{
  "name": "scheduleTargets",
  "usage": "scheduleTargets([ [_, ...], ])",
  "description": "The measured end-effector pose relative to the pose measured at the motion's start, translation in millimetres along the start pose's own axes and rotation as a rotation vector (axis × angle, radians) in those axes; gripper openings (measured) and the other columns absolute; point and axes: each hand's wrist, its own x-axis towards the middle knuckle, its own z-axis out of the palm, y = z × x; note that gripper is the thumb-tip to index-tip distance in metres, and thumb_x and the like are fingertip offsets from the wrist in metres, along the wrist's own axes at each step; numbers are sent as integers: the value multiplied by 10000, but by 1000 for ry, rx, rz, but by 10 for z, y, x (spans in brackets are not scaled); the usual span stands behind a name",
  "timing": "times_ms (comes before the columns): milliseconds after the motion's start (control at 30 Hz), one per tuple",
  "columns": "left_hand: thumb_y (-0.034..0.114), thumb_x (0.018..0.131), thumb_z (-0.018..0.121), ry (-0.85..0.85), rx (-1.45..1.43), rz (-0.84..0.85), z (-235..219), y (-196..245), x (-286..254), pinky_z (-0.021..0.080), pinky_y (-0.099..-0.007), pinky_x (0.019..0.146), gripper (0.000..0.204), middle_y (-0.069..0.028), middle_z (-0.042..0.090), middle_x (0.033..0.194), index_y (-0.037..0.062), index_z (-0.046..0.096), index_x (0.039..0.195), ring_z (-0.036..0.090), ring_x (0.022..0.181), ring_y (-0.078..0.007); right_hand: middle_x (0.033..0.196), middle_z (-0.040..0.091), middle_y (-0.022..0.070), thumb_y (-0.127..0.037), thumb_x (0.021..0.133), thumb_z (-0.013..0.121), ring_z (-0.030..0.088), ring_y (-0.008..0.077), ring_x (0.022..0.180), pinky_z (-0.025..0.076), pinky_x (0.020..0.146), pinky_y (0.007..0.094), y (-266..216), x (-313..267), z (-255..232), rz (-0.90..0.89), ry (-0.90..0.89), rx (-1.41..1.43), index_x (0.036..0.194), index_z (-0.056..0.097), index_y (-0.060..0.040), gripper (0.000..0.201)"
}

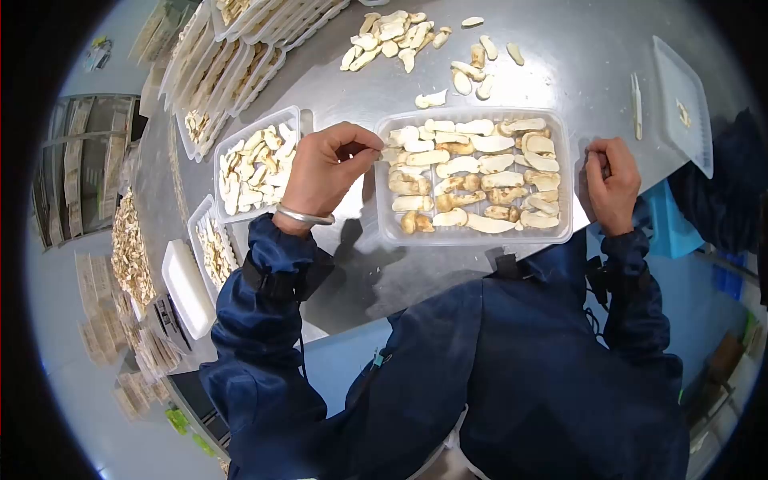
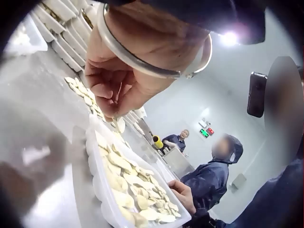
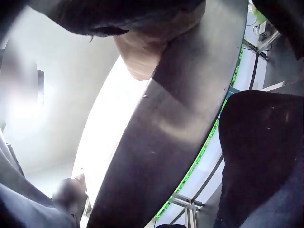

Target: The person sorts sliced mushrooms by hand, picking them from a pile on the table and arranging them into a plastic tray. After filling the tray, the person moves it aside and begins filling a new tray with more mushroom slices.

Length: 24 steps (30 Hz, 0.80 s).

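A clear plastic tray (image 1: 472, 241) holds sliced mushrooms laid in rows, pale slices with some brown-edged ones among them. At its left end, my left hand (image 1: 326, 170), with a silver bangle on the wrist, pinches a mushroom slice (image 1: 390, 154) between thumb and fingertips, right at the rim. The left wrist view shows the same left hand (image 2: 121, 85) above the end of the tray (image 2: 100, 187), its fingertips pointing down. To the right of the tray, my right hand (image 1: 614, 186) rests at the table edge, its fingers loosely curled and holding nothing.
Loose mushroom slices (image 1: 392, 36) lie behind the tray on the metal table (image 1: 572, 60). A smaller filled tray (image 1: 298, 120) stands left, near stacked trays (image 1: 232, 72). White tweezers (image 1: 637, 106) and another tray (image 1: 704, 104) lie right. People (image 2: 211, 178) stand beyond.
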Motion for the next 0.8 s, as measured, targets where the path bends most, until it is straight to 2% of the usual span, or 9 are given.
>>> scheduleTargets([
  [100,-10,847,698,-157,187,94,-82,125,111,507,-279,674,119,-53,699,827,12,727,960,641,729,-125,758,566,91,-6,839,629,557,250,656,442,648,369,2,-3,0,-10,4,-22,881,623,-25,46],
  [133,-20,819,681,-182,235,187,-79,162,151,507,-332,671,121,-97,683,833,13,720,928,651,727,-220,758,565,92,-7,839,630,557,250,656,441,648,369,3,-5,3,-13,9,-18,881,623,-25,47],
  [233,-14,804,660,-306,341,305,-87,182,299,515,-360,689,107,-132,683,859,8,709,897,652,749,-305,757,564,96,-7,837,630,555,253,653,437,646,370,7,-6,7,-19,12,-16,882,623,-26,50],
  [267,-74,804,641,-334,382,312,-78,181,336,501,-309,687,140,-90,655,856,0,695,910,625,735,-212,757,564,96,-6,835,630,554,254,652,435,645,371,8,-6,5,-20,7,-19,882,623,-26,51],
  [400,-53,804,662,-402,447,355,-4,133,482,513,-324,684,131,-99,641,849,19,691,910,641,754,-237,754,561,95,-5,831,630,546,256,646,425,645,371,13,-8,4,-15,4,-19,878,623,-29,53],
  [533,-45,807,663,-221,465,423,-32,186,477,509,-325,673,117,-104,640,849,10,682,907,637,734,-225,752,560,94,-6,830,628,544,258,648,422,649,373,-4,-3,-5,-7,7,1,869,621,-26,44],
  [633,-29,825,652,-57,548,379,-88,358,539,501,-320,663,86,-105,640,843,2,678,901,630,720,-218,750,559,94,-7,829,624,542,260,649,419,648,373,-13,5,-5,-15,-2,-2,865,622,-26,41],
  [767,47,834,677,-148,474,421,101,247,841,494,-312,665,116,-111,640,832,-1,694,938,618,706,-200,743,551,92,-7,826,621,540,259,650,412,645,372,-21,17,-10,-34,14,14,858,621,-32,41],
  [800,104,816,721,-172,469,349,180,230,918,499,-312,677,165,-111,644,831,-5,702,939,624,726,-198,742,550,91,-7,825,621,540,258,650,410,645,371,-20,13,-8,-32,21,25,856,620,-34,41],
])
